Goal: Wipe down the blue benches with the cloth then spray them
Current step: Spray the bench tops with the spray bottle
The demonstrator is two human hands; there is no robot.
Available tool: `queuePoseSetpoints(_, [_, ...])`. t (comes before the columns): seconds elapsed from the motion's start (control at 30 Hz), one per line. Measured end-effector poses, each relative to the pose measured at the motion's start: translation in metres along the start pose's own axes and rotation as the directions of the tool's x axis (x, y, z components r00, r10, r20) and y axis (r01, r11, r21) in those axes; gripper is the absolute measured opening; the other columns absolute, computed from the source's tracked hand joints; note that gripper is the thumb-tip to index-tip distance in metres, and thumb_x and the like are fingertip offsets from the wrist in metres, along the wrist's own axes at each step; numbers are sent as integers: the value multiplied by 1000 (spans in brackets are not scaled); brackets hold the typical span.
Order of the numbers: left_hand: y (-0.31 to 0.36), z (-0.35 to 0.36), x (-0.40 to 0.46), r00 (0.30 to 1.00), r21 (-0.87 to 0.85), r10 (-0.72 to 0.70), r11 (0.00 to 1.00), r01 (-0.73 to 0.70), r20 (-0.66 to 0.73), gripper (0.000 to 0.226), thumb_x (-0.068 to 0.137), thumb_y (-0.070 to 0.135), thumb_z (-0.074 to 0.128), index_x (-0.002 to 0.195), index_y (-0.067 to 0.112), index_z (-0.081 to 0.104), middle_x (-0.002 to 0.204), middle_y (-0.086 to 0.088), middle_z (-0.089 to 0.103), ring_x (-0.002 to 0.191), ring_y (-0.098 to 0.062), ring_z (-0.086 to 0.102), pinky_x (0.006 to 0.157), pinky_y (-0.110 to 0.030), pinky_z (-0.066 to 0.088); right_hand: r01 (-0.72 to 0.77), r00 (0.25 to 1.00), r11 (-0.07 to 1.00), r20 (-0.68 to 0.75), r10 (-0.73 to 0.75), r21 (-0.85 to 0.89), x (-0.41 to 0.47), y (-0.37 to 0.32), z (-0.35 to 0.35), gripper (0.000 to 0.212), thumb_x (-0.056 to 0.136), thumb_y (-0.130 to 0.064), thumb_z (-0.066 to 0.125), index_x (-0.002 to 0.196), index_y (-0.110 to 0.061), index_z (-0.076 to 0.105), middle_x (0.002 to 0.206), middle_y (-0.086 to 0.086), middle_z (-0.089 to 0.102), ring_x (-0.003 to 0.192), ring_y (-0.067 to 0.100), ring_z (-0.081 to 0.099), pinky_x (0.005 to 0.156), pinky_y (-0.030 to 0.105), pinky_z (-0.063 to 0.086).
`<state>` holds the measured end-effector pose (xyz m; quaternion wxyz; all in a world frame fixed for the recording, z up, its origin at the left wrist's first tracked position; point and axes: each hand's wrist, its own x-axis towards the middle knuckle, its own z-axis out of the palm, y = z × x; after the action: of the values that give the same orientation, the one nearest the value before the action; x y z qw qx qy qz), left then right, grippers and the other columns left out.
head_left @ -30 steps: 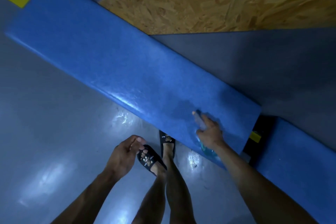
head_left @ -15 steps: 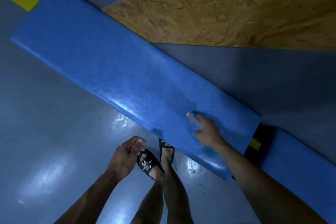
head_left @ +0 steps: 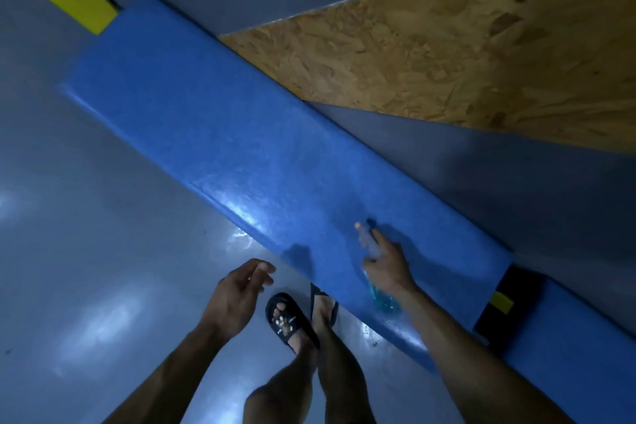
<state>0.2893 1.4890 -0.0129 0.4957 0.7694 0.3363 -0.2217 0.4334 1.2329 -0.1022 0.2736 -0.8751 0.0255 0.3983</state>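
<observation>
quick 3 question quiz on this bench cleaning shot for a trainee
1. True or false: the left hand holds a cloth.
2. Which does the right hand grip: A) a brush B) a spray bottle C) a sponge?
3. Fill in: the bottle's nozzle points along the blue ____.

Key
1. False: it hangs with nothing in it, over the floor.
2. B: a bottle holding blue liquid.
3. bench

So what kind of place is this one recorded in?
Probably a gym or sports hall: long padded blue benches stand end to end on a glossy grey floor, beside a grey wall patched with chipboard.
</observation>
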Motion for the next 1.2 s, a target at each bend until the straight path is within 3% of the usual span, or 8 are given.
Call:
queuePoseSetpoints(0.13, [4, 3, 8, 1000, -12, -14, 1000, 14, -5, 33, 101, 48, 37, 100, 33, 66, 91, 9, 73, 83, -2, 67, 67, -18, 50, 15, 990, 995, -141, -1, 97, 48, -12, -53, 59, 70, -20, 53, 124, -41, 57, 102, -13, 66, 90, 19, 65, 82, 36, 56])
queuePoseSetpoints(0.3, [4, 3, 14, 1000, -57, -3, 998, 3, -3, 32, 101, 48, 40, 97, 31, 67, 88, 9, 73, 81, -3, 67, 75, -23, 53, 47, 987, 993, -150, -63, -106, 79, -22, -73, 43, 83, -10, 56, 122, -25, 63, 95, -16, 58, 89, 17, 61, 80, 31, 50])
queuePoseSetpoints(0.5, [1, -17, 24, 1000, -100, -28, 995, 28, 4, 36, 94, 55, 38, 96, 34, 67, 89, 10, 72, 83, 2, 66, 75, -25, 51, 142, 987, 989, 81, -137, -53, 30, -39, -3, 52, 74, -17, 54, 121, -38, 51, 97, 5, 67, 80, 30, 66, 68, 42, 57])
queuePoseSetpoints(0.67, [-11, -47, 37, 999, -85, -46, 995, 48, 24, 25, 104, 37, 43, 98, 30, 66, 93, 4, 73, 81, 2, 66, 73, -21, 48, 320, 937, 935, 199, -287, -157, -16, -61, 72, 50, 73, -19, 50, 121, -31, 57, 105, -8, 65, 95, 17, 61, 81, 37, 52])
queuePoseSetpoints(0.77, [-18, -67, 43, 999, -47, -43, 998, 44, 29, 25, 104, 31, 44, 98, 27, 68, 93, 4, 73, 82, 4, 64, 70, -8, 44, 291, 953, 946, 131, -273, -141, -24, -76, 97, 44, 71, -21, 49, 114, -26, 59, 98, -6, 63, 94, 19, 60, 80, 38, 51])
queuePoseSetpoints(0.93, [-30, -101, 51, 997, -119, -58, 991, 63, 44, 22, 92, 44, 47, 90, 38, 67, 87, 8, 74, 84, -6, 69, 76, -22, 50, 72, 997, 996, 4, -72, 58, 9, -97, 84, 46, 73, -21, 51, 117, -35, 55, 102, -6, 65, 95, 25, 66, 78, 46, 56])
queuePoseSetpoints(1.1, [-36, -123, 62, 994, -169, -89, 981, 99, 63, 24, 81, 42, 45, 87, 41, 68, 85, 9, 74, 86, -17, 69, 78, -31, 52, 19, 979, 975, -204, 27, 220, 57, -117, 25, 59, 84, 7, 56, 135, -21, 59, 113, -7, 63, 101, 17, 66, 73, 9, 45])
queuePoseSetpoints(1.2, [-44, -135, 69, 994, -148, -68, 986, 79, 81, 23, 87, 38, 46, 91, 39, 68, 85, 10, 73, 85, -16, 69, 82, -37, 53, 69, 955, 994, -292, -43, 79, 76, -125, -1, 60, 85, 8, 58, 140, -17, 55, 113, 3, 63, 103, 16, 60, 79, 16, 40])
